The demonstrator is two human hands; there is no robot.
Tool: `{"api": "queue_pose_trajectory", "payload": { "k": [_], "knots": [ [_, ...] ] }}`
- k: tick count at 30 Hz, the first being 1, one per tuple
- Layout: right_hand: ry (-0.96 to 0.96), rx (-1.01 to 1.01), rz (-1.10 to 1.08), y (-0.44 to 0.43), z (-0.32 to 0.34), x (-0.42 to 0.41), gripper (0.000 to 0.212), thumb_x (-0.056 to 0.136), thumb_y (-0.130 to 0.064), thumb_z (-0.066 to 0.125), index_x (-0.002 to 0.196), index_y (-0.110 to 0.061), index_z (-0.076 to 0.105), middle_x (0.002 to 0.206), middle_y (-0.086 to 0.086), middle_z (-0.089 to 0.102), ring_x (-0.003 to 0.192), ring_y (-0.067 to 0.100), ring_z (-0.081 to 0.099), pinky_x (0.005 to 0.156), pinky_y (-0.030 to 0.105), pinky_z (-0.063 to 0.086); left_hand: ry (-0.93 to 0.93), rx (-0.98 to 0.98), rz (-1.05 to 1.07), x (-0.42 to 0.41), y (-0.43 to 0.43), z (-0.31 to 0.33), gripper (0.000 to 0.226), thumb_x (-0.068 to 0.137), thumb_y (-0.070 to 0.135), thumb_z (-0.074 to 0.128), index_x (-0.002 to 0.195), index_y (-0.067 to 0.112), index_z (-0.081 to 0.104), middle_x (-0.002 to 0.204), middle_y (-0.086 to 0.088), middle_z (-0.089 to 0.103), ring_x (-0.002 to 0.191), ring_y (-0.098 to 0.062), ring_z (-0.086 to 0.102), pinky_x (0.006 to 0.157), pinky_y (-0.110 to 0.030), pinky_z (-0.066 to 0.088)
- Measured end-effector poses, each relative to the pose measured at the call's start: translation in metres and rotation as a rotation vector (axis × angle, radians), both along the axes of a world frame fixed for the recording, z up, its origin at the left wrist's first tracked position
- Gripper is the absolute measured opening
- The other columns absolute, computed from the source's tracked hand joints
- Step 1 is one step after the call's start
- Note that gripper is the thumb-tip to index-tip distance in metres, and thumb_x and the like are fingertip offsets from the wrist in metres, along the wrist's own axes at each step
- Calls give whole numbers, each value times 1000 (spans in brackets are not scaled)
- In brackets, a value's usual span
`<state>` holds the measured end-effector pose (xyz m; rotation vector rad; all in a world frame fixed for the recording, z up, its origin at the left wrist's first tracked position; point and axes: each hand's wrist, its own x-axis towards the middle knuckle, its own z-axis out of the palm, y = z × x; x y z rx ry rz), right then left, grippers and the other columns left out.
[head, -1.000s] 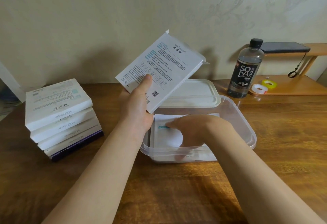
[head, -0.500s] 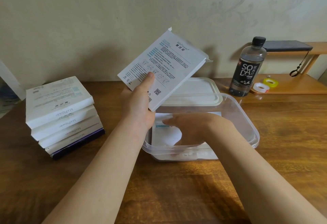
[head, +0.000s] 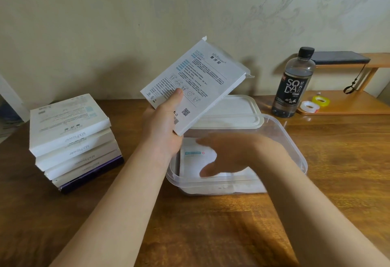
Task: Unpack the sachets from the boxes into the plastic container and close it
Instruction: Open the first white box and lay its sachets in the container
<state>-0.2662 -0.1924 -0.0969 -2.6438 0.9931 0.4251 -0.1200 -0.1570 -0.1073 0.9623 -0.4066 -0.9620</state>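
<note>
Head-worn view, looking forward and down — close over table [head: 211,235]

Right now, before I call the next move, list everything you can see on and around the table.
plastic container: one, clear, open, table centre
held box: one, white, raised above the container's left end
stacked boxes: about five, white, lowest edged dark purple, table left
lid: one, white, flat behind the container
sachets: count unclear, white, inside the container
bottle: one, dark label, black cap, right rear
whitish tape roll: one, on the wooden shelf
yellow tape roll: one, same shelf
dark flat device: one, shelf's upper tier
table: one, brown wood
left hand: grips the held box
right hand: inside the container, fingers spread over the sachets
</note>
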Motion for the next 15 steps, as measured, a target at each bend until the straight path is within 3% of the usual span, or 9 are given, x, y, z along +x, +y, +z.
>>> {"api": "queue_pose_trajectory", "payload": {
  "k": [2,4,6,8,10,12,15],
  "knots": [
    [-144,1,-82,1,29,-16,67,90,-55,63,148,-30,43,149,-9,47,136,16,46,112,37,37,-63,8,-32,6,2,3,25,90,20,75,115,22,69,101,-2,79,87,-19,78,65,-35,60],
    [-441,-10,-179,2,54,-32,34,90,-44,68,119,-27,69,113,-10,70,104,14,66,93,34,53,-139,18,-53,12,4,5,22,90,22,74,111,26,71,101,1,79,81,-14,77,60,-30,59],
    [-831,-48,-325,-2,66,-45,9,92,-25,67,96,-23,74,84,-6,73,81,17,71,77,38,60,-191,12,-68,16,5,6,21,89,19,74,109,24,72,102,-2,79,85,-17,77,61,-31,58],
    [-1097,-77,-502,-11,66,-51,15,92,-12,61,97,-21,72,81,-5,72,79,20,71,75,46,62,-247,9,-75,19,4,6,23,89,15,74,111,21,71,105,-5,78,95,-22,76,69,-36,59],
    [-1149,-27,-599,-21,61,-54,17,92,-7,58,101,-17,68,86,0,73,82,21,72,78,48,61,-286,3,-105,21,4,5,26,88,12,73,113,19,70,107,-6,78,98,-25,75,71,-39,60],
    [-1148,162,-642,-28,55,-53,12,93,-2,58,98,-10,67,90,9,75,85,25,74,80,44,62,-324,-4,-144,21,5,4,28,87,13,73,114,18,69,105,-6,77,95,-25,75,62,-37,59],
    [-1186,394,-692,-36,49,-53,5,95,-2,60,96,-3,65,87,13,77,84,28,76,72,37,62,-393,-38,-177,23,6,4,43,78,12,81,119,12,66,108,-8,76,96,-28,74,63,-38,59]
  ]
}}
